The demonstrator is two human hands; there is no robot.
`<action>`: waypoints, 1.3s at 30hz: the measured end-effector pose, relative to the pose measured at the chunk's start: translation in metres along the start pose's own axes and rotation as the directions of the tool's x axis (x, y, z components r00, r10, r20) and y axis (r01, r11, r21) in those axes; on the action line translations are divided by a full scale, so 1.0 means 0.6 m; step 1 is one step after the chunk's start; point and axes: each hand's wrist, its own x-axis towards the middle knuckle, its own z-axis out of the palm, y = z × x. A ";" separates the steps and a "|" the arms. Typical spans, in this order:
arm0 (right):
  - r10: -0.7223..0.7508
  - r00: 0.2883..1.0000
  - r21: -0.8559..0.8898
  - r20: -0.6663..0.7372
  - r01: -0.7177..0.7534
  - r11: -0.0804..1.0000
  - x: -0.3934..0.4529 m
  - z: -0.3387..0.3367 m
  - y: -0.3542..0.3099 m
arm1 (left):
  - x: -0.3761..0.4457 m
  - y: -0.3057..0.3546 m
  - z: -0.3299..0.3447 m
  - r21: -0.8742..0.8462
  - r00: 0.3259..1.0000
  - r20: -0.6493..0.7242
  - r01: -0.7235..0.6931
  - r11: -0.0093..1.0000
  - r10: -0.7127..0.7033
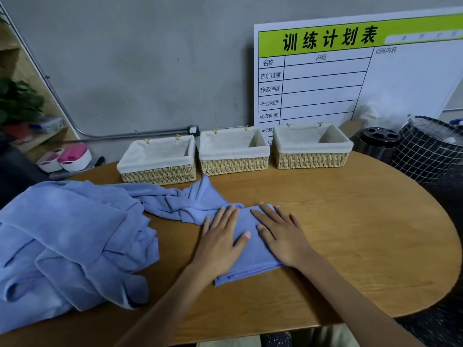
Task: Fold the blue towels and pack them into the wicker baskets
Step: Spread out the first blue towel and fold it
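1. While we are flattening the folded towel [246,249] near the middle of the table [363,234], both hands are lying palm-down on it with fingers straight, gripping nothing.
2. Left hand [220,236] is pressing the towel's left half, right hand [280,236] its right half; fingertips are pointing toward the far edge.
3. The towel's long axis is running from the near edge toward the far edge, tilted slightly left at the far end. Its stitched hem is facing us at the near end.
4. We are judging the fold as done or nearly done; packing is likely next.
5. Key relation: the three wicker baskets are sitting in a row along the far edge, straight beyond the fingertips. The middle basket [234,156] is lying most directly ahead, the left basket [157,164] and right basket [310,151] off to either side. All are looking empty.
6. Both hands are about equally near; we are seeing no clear favourite.
7. The unfolded towel pile [75,241] is covering the table's left end, one loose piece trailing up to the folded towel's far-left corner, possibly touching it.
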 end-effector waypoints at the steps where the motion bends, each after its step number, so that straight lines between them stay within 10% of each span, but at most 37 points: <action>1: 0.013 0.998 -0.017 0.054 -0.012 1.000 -0.002 -0.001 0.004 | -0.002 -0.002 -0.001 0.020 0.999 0.036 0.002 1.000 -0.003; 15: 0.062 0.996 -0.130 0.057 -0.054 0.990 -0.017 -0.027 0.019 | 0.014 -0.003 -0.029 0.207 0.986 0.153 -0.094 0.974 0.063; 21: 0.090 0.948 -0.086 -0.305 -0.122 0.989 -0.028 -0.051 0.074 | 0.015 -0.009 -0.026 0.197 0.997 -0.034 -0.068 0.978 0.076; 29: 0.030 0.968 -0.111 -0.248 -0.059 0.992 -0.040 -0.068 0.095 | 0.036 -0.002 -0.017 0.109 0.996 -0.092 0.023 0.994 -0.013; 33: 0.122 0.950 -0.035 -0.288 -0.137 0.990 -0.065 -0.055 0.095 | 0.036 0.030 -0.010 -0.079 0.955 -0.248 -0.185 0.980 0.160; 39: 0.203 0.942 -0.043 -0.268 -0.222 0.974 -0.073 -0.050 0.071 | 0.036 0.035 0.006 -0.207 0.934 -0.117 -0.356 0.911 0.338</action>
